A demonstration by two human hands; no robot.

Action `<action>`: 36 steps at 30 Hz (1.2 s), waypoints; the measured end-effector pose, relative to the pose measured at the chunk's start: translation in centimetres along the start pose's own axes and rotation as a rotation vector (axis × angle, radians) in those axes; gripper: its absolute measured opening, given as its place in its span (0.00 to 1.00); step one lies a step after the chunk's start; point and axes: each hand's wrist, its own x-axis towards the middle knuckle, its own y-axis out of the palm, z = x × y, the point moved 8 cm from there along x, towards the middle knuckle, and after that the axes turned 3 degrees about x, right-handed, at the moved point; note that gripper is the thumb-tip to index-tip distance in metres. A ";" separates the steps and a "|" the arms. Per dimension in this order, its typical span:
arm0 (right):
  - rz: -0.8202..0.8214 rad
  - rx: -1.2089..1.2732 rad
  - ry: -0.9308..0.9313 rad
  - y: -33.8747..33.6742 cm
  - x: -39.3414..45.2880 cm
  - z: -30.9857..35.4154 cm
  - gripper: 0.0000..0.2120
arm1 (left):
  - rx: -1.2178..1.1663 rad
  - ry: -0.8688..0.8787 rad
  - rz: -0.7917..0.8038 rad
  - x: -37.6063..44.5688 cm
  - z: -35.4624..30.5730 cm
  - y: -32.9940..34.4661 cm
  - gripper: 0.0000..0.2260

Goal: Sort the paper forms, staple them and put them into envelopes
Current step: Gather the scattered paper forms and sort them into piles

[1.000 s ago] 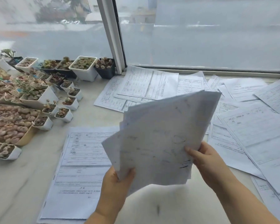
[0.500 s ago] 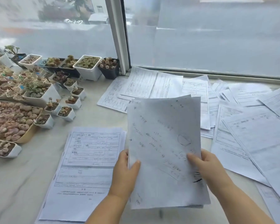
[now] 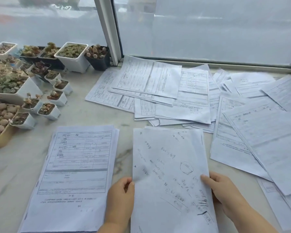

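Both hands hold one stack of white paper sheets [image 3: 170, 174] whose top face carries loose handwriting and a small drawn circle. The left hand [image 3: 120, 197] grips the stack's left edge, its fingers curled in against the paper with the thumb on top. The right hand [image 3: 222, 190] pinches the right edge, thumb laid flat on the top sheet and the other fingers hidden beneath it. The stack lies low over the pale marbled stone counter [image 3: 15, 165], between the two hands; whether it fully rests on the surface I cannot tell.

Just to the left of the left hand sits a neat pile of white printed forms with ruled tables [image 3: 74, 174], squared up and lying flat on the counter, its right edge close beside that hand's knuckles. Beyond the hands, toward the window, a loose heap of printed forms [image 3: 149, 86] overlaps at many angles. To the right of the right hand more scattered white forms [image 3: 262, 137] fan out, overlapping one another and running off the frame's edge.

Far off to the left of the left hand stand small white and black square plastic pots of succulents [image 3: 71, 54], crowded together. Behind everything rises a frosted glass window with a white frame [image 3: 107, 27].
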 end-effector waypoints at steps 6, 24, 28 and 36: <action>-0.105 -0.036 -0.071 -1.1 0.6 -0.2 0.10 | -0.167 -0.145 -0.126 -0.8 1.5 -1.4 0.09; 0.060 0.176 -0.084 0.9 0.2 4.3 0.08 | -0.019 0.095 0.029 2.0 -4.3 -0.2 0.07; 0.106 0.302 -0.127 1.1 0.2 7.9 0.07 | -0.412 0.030 0.225 3.3 -6.3 -0.6 0.21; 0.202 0.243 -0.295 6.2 -0.7 12.2 0.05 | -0.471 -0.005 0.150 4.5 -5.4 -6.2 0.14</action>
